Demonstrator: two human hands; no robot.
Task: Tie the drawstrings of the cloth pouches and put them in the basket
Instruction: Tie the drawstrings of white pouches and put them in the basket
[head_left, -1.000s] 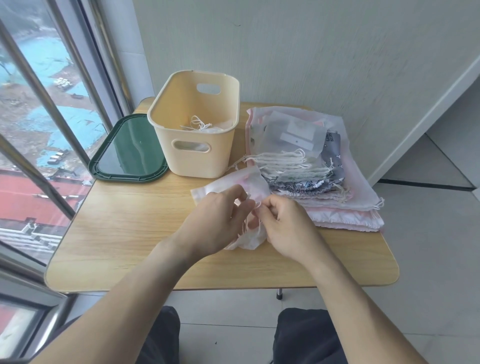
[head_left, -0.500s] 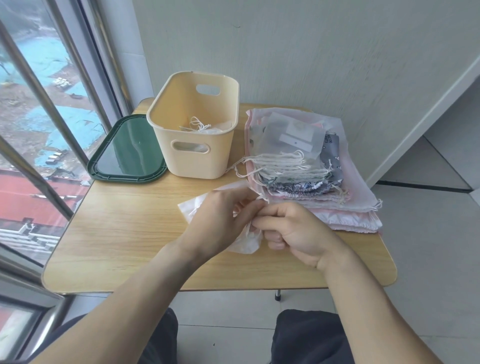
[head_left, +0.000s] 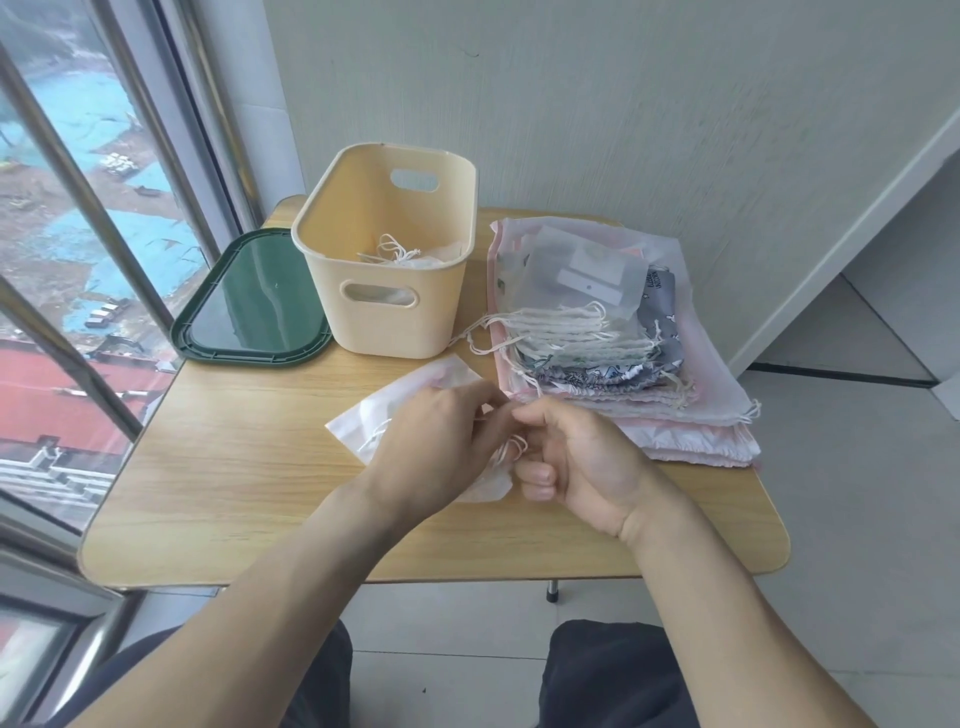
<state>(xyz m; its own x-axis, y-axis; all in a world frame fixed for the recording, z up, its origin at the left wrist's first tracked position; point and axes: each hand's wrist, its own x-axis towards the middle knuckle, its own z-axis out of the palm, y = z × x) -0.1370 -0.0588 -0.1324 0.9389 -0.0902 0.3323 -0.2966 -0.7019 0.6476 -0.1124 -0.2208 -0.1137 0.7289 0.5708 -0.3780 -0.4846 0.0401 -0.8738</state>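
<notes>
Both hands (head_left: 441, 436) (head_left: 582, 467) still pinching drawstring (head_left: 511, 447); pouch (head_left: 395, 410) slid left.

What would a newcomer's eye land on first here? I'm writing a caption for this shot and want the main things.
First, the left hand and right hand at the table's centre, both working the white drawstring of a pale pouch. Behind them stands a cream basket with a tied pouch already inside, a green lid lying to its left. To the right sits a stack of untied pouches.
</notes>
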